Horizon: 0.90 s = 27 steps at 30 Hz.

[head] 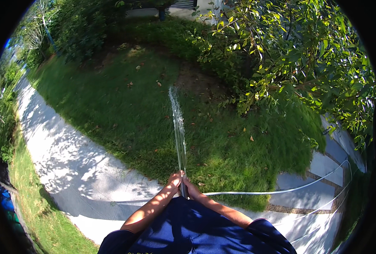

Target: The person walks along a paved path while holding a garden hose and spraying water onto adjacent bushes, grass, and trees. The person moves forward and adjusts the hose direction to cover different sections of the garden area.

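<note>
Both my hands are together in front of my body, closed on the end of a garden hose. My left hand (176, 180) is at the hose's mouth on the left side, and my right hand (191, 188) grips it from the right. Between them a short grey length of hose (184, 190) shows. A stream of water (179, 127) shoots forward from the mouth over the shaded grass (127, 104). To the right, a pale hose (254, 192) runs from near my right hand across grass and paving. My fingertips are partly hidden.
A concrete path (64, 152) curves along the left, dappled with shade. Leafy branches (289, 63) hang at the upper right, above stone slabs (302, 190) where the pale hose loops. Dark shrubs (83, 31) and part of a building stand at the top.
</note>
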{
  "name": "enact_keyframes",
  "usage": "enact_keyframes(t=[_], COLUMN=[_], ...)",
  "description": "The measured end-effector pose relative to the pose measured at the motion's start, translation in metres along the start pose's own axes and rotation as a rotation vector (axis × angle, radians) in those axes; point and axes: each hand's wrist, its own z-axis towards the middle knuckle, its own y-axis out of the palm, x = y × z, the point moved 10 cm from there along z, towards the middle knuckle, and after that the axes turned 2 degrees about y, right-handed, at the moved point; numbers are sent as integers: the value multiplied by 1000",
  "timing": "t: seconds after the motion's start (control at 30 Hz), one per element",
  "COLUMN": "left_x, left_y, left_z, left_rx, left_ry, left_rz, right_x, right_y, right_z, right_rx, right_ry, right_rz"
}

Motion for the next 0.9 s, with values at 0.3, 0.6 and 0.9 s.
enact_keyframes(t=[0.3,0.6,0.9], left_x=[-9,-38,-26], left_y=[32,43,46], left_z=[-45,-37,-54], left_rx=[-433,-593,-602], left_ry=[-103,129,143], left_rz=[-63,778,699], right_x=[-27,-50,-48], right_y=[-24,-9,-4], right_z=[-10,-13,-21], right_rx=[237,176,176], right_ry=[-108,-212,-213], right_rz=[100,108,18])
